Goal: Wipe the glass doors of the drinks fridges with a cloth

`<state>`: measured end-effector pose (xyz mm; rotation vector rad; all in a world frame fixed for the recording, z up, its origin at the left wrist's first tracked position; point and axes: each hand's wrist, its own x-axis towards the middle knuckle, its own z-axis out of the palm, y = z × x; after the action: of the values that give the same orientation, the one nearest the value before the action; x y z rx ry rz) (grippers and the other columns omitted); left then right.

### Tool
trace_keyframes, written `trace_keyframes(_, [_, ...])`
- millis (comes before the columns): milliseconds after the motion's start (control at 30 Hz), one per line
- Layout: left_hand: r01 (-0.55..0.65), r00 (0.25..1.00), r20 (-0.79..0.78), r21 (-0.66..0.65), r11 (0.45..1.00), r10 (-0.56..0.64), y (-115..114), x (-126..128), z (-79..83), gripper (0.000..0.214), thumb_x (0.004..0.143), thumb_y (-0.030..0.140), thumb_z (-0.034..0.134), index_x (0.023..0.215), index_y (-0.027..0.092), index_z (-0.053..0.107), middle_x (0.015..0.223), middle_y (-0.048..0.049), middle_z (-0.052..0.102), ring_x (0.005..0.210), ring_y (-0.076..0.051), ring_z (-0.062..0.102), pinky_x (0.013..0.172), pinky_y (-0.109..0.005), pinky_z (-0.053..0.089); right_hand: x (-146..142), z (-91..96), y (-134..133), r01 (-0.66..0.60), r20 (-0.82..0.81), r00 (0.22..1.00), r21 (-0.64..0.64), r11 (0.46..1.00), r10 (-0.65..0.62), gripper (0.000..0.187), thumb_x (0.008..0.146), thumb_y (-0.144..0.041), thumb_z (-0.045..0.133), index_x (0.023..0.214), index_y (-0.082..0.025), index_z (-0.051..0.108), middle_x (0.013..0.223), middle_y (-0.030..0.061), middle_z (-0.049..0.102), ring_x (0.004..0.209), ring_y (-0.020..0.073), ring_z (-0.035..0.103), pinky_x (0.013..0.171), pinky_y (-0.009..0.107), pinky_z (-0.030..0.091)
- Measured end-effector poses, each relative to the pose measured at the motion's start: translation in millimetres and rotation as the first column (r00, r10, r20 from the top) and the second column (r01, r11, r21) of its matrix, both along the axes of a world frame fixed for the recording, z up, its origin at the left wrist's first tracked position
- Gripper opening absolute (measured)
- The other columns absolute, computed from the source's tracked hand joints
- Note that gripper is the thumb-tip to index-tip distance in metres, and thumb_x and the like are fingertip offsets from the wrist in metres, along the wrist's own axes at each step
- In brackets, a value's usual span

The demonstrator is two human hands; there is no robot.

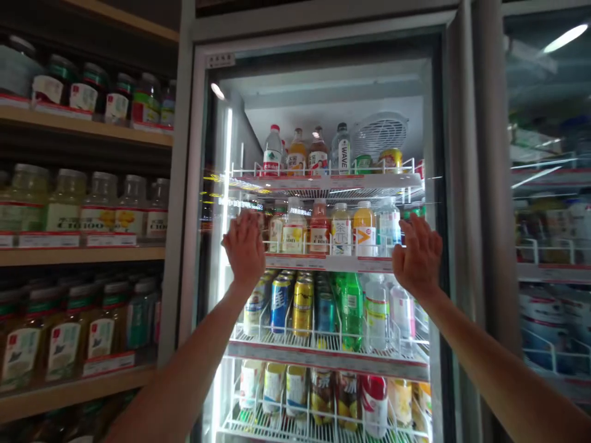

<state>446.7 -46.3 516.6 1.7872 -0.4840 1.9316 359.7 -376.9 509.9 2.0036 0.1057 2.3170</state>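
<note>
Both my arms reach forward toward a tall drinks fridge with a glass door (pixel 314 98), which carries reflections and looks closed. My left hand (pixel 245 247) is raised in front of the left part of the glass, holding nothing, its fingers loosely bent and apart. At about the same height on the right, my right hand (pixel 418 253) is also empty, with fingers slightly curled and the thumb toward the middle. Whether either hand touches the glass I cannot tell. Between them, behind the glass, stand an orange juice bottle (pixel 364 226) and a tea bottle (pixel 340 227).
Wire-fronted fridge shelves hold beer cans (pixel 303 306), a green soda bottle (pixel 351 307) and a water bottle (pixel 272 151). To the left, wooden shelves (pixel 87 255) carry rows of bottled drinks. A second glass-fronted fridge (pixel 549 271) adjoins on the right, past the metal door frame (pixel 464 246).
</note>
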Motion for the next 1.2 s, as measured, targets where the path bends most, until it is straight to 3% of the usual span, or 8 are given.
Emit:
trace_keyframes(67, [0.028, 0.999, -0.034, -0.166, 0.986, -0.034, 9.9, 3.3, -1.5, 0.045, 0.091, 0.033, 0.033, 0.131, 0.016, 0.047, 0.145, -0.0121, 0.036, 0.14, -0.028, 0.018, 0.111, -0.054, 0.015, -0.7, 0.1, -2.5, 0.001, 0.013, 1.0, -0.023, 1.0, -0.001, 0.05, 0.083, -0.019, 0.043, 0.133, -0.018, 0.041, 0.141, 0.0134, 0.041, 0.133, 0.028, 0.034, 0.104, 0.05, 0.029])
trace_keyframes(167, [0.151, 0.988, -0.02, -0.023, 0.988, -0.151, -9.3, -4.3, -11.6, 0.046, 0.092, 0.033, 0.03, 0.132, 0.018, 0.045, 0.148, -0.0084, 0.033, 0.141, -0.024, 0.013, 0.113, -0.05, 0.014, -4.7, -1.3, 13.6, -0.072, 0.051, 0.996, -0.118, 0.99, 0.078, 0.049, 0.083, -0.015, 0.043, 0.131, -0.021, 0.043, 0.14, 0.011, 0.044, 0.132, 0.0274, 0.036, 0.104, 0.05, 0.03])
trace_keyframes(367, [0.485, 0.872, -0.048, -0.04, 0.873, -0.487, -49.7, -28.1, -14.1, 0.044, 0.095, 0.029, 0.022, 0.135, 0.024, 0.041, 0.143, -0.0037, 0.042, 0.137, -0.016, 0.027, 0.111, -0.043, 0.029, 5.2, -13.2, 136.1, -0.534, -0.284, 0.842, -0.318, 0.784, 0.458, 0.059, 0.086, -0.013, 0.037, 0.143, -0.026, 0.023, 0.143, 0.0084, 0.039, 0.133, 0.0204, 0.035, 0.104, 0.042, 0.038])
trace_keyframes(467, [0.564, 0.818, -0.059, -0.109, 0.819, -0.572, -17.4, -24.8, -17.3, 0.041, 0.095, 0.031, 0.029, 0.132, 0.024, 0.043, 0.139, -0.0059, 0.046, 0.128, -0.016, 0.042, 0.105, -0.037, 0.039, 27.1, -14.1, 192.2, -0.498, -0.288, 0.852, -0.187, 0.847, 0.437, 0.056, 0.089, -0.018, 0.037, 0.143, -0.025, 0.023, 0.145, 0.0104, 0.036, 0.136, 0.0241, 0.029, 0.104, 0.049, 0.036])
trace_keyframes(633, [0.268, 0.963, 0.001, -0.088, 0.959, -0.269, 43.4, 1.2, -44.5, 0.042, 0.092, 0.028, 0.034, 0.134, 0.022, 0.042, 0.147, -0.0087, 0.034, 0.135, -0.022, 0.032, 0.11, -0.043, 0.03, 55.6, -10.2, 244.6, -0.273, -0.293, 0.935, -0.234, 0.933, 0.2, 0.047, 0.089, -0.032, 0.042, 0.135, -0.022, 0.04, 0.151, 0.0092, 0.026, 0.14, 0.0353, 0.015, 0.103, 0.068, 0.019])
trace_keyframes(800, [0.012, 0.997, 0.081, 0.117, 0.993, -0.021, 52.4, 18.8, -64.3, 0.057, 0.091, 0.026, 0.04, 0.145, 0.025, 0.021, 0.151, -0.0094, 0.023, 0.14, -0.027, 0.018, 0.112, -0.05, 0.02, 46.1, 22.0, 183.3, -0.097, -0.224, 0.974, -0.299, 0.949, 0.029, 0.039, 0.092, -0.027, 0.035, 0.129, -0.025, 0.048, 0.147, 0.0045, 0.035, 0.139, 0.0255, 0.022, 0.109, 0.058, 0.016])
trace_keyframes(1000, [-0.004, 0.995, 0.095, 0.122, 0.993, -0.008, 48.5, 19.6, -63.7, 0.064, 0.09, 0.03, 0.042, 0.146, 0.025, 0.011, 0.153, -0.0091, 0.016, 0.14, -0.03, 0.017, 0.11, -0.053, 0.022, -4.4, 63.3, 21.9, 0.076, 0.058, 0.993, 0.324, 0.943, -0.1, 0.043, 0.091, -0.032, 0.036, 0.127, -0.014, 0.049, 0.138, 0.0191, 0.044, 0.132, 0.0345, 0.033, 0.098, 0.065, 0.028])
trace_keyframes(1200, [0.037, 0.993, 0.108, 0.132, 0.991, -0.052, 49.8, 22.3, -65.2, 0.066, 0.09, 0.033, 0.043, 0.146, 0.025, 0.011, 0.153, -0.0088, 0.014, 0.14, -0.03, 0.015, 0.111, -0.054, 0.02, 30.0, 27.2, 127.8, 0.048, -0.109, 0.992, -0.099, 0.994, -0.059, 0.044, 0.089, -0.029, 0.041, 0.132, -0.023, 0.046, 0.15, 0.0114, 0.027, 0.14, 0.0307, 0.017, 0.105, 0.056, 0.028])
